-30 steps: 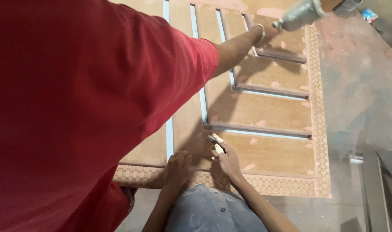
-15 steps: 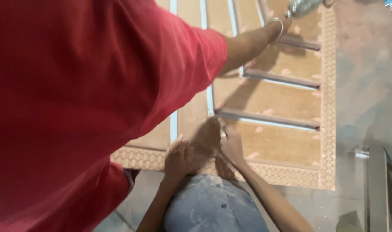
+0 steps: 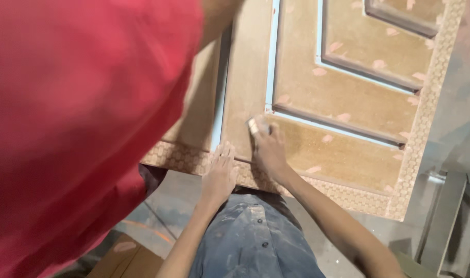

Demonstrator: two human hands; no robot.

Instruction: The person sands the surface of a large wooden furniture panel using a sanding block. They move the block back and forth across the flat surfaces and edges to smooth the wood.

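My right fingers (image 3: 260, 135) pinch a small sanding block (image 3: 254, 125); left hand (image 3: 220, 172) flat, unclenched, steadying the door panel (image 3: 348, 149); stroke evenly along the groove.

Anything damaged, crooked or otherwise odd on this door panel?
The brown door panel carries many pale pinkish patches scattered over its recessed fields, apparently filler spots rather than breakage. The right hand presses a small block near one groove; the left hand rests flat on the patterned edge. Nothing looks askew.
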